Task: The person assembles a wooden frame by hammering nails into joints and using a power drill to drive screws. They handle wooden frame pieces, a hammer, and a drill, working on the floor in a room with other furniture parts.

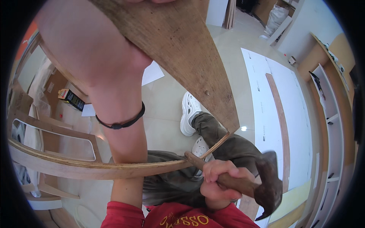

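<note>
A wide, worn wooden board (186, 49) slants down from the top of the view to a narrow end at the middle right. My left hand (95, 49) grips it near the top, with some fingertips showing at the upper edge. A curved plywood strip (95, 171) sweeps from the far left and meets the board's narrow end. My left forearm passes beneath this strip. In my right hand (220, 182) is a hammer (270, 186) with a rusty brown claw head, held by its wooden handle. The handle's butt overlaps the strip in view; whether they touch I cannot tell.
My legs in dark trousers and white clogs (189, 114) are below. A white sheet (253, 95) bearing a long wooden slat (279, 121) lies on the right floor. Shelving (329, 125) stands far right. A black-and-yellow container (71, 99) and wooden frame pieces (57, 129) are at left.
</note>
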Demonstrator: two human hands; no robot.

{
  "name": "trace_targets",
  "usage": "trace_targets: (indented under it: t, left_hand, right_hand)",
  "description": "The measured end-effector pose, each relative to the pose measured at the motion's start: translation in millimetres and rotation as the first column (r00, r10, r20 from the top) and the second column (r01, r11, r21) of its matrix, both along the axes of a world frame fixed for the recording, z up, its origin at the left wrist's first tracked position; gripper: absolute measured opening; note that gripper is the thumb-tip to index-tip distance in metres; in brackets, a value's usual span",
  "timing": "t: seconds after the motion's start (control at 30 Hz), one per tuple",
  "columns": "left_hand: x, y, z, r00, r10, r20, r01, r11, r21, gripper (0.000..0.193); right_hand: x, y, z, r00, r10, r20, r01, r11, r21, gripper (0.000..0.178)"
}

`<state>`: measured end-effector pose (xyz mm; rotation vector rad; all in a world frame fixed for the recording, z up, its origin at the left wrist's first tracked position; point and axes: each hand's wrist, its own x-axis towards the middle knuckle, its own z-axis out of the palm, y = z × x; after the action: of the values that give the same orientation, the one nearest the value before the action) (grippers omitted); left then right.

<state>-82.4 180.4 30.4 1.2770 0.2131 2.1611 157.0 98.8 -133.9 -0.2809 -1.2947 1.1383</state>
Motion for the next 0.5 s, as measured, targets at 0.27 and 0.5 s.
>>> trace_targets:
  t: [0.27, 0.5]
  left_hand:
    - [17, -6, -5, 0.999, -0.028, 0.047, 0.028, 1.000, -0.004, 0.066]
    - [48, -18, 19, 0.949, 0.161, 0.271, -0.118, 0.979, -0.167, 0.067]
  right_hand:
    - [-18, 18, -38, 0.958, -0.207, 0.200, 0.171, 0.968, 0.185, 0.060]
    - [-37, 19, -26, 0.969, -0.019, 0.245, 0.045, 0.994, -0.101, 0.071]
